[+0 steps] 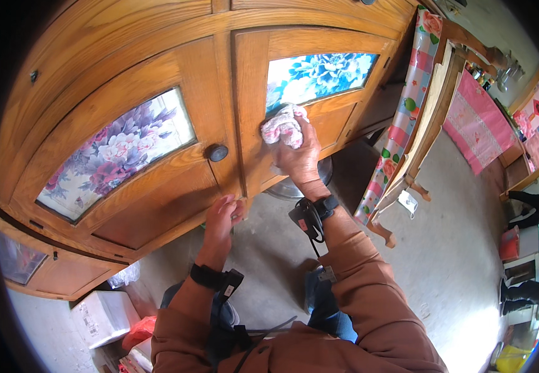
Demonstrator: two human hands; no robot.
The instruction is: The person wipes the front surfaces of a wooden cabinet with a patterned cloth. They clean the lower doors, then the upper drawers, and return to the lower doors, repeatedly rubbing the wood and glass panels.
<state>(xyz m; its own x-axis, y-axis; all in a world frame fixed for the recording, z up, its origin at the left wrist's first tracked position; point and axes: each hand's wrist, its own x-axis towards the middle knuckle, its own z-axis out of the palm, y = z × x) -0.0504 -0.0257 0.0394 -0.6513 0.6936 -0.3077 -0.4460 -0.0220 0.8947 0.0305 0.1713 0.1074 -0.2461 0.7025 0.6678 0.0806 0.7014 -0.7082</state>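
Observation:
My right hand point(299, 156) grips a crumpled white and pink cloth point(284, 126) against the right wooden cabinet door point(251, 84), just below its blue floral panel point(325, 74). Near the lower edge of the left cabinet door point(157, 200), my left hand point(225, 212) has its fingers partly curled, with nothing seen in it; whether it touches the wood I cannot tell. Above it, a dark round knob point(217, 152) sits on that left door, beside a purple and pink floral panel point(120, 154).
To the right stands a wooden table point(409, 182) with a patterned cover point(397, 121); a white face mask point(408, 201) hangs near its leg. A metal basin point(284, 190) is partly under the cabinet. At lower left lie a white box point(106, 317) and a red plastic bag point(140, 332).

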